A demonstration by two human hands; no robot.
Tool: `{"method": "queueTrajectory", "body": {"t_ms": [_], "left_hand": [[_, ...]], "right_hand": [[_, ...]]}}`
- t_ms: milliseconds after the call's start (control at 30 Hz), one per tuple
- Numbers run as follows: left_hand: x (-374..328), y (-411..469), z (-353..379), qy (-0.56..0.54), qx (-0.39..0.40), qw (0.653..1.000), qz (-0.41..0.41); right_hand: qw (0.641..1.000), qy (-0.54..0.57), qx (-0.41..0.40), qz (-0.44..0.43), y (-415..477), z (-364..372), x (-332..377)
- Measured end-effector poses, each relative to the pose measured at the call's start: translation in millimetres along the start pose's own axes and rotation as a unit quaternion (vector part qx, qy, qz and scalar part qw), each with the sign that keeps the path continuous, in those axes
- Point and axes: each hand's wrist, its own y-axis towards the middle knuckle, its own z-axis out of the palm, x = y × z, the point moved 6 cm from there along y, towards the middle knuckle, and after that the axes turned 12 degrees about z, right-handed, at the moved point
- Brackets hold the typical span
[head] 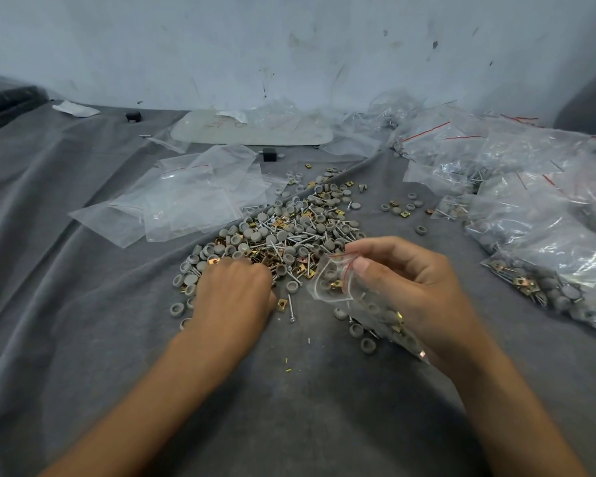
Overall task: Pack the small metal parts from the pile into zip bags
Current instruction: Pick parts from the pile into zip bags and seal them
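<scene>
A pile of small parts (289,232) lies on the grey cloth: grey round caps, silver screws and brass square clips. My left hand (236,290) is down on the near left edge of the pile, fingers curled into the parts; what it holds is hidden. My right hand (403,287) pinches the red-striped mouth of a clear zip bag (334,280), which hangs open towards the pile. The bag holds several caps and brass clips, and its lower end runs under my right palm.
Empty clear zip bags (190,197) lie flat at the back left of the pile. Filled bags (537,208) are heaped along the right side. A pale flat board (252,130) lies by the wall. Loose caps and a screw (291,308) are scattered between my hands.
</scene>
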Motion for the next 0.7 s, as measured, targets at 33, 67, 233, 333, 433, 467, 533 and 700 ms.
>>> {"method": "queueTrajectory", "body": {"t_ms": [33,67,233,333,433,467,533,700], "left_hand": [[0,-1,1,-0.014,0.000,1.000,-0.002],[2,-1,2,-0.035,0.001,0.999,-0.004],[16,-1,7,-0.158,0.045,0.986,-0.021],[14,1,5,-0.131,0.052,0.990,0.004],[8,1,2,-0.099,0.038,0.994,0.027],[7,0,1,-0.090,0.034,0.995,0.029],[6,-1,-1,-0.076,0.025,0.996,0.029],[4,-1,-4,-0.038,0.022,0.998,0.034]], "right_hand": [[1.000,0.002,-0.002,-0.001,0,-1,0],[1.000,0.003,-0.004,-0.001,0,-1,1],[1.000,-0.007,-0.003,-0.002,0,-1,1],[1.000,-0.018,-0.004,-0.003,0,0,1],[1.000,-0.024,-0.005,-0.005,-1,0,1],[1.000,-0.026,-0.004,-0.005,-1,0,1],[1.000,-0.029,-0.001,-0.005,0,1,0],[1.000,-0.023,-0.003,-0.010,0,3,0]]}}
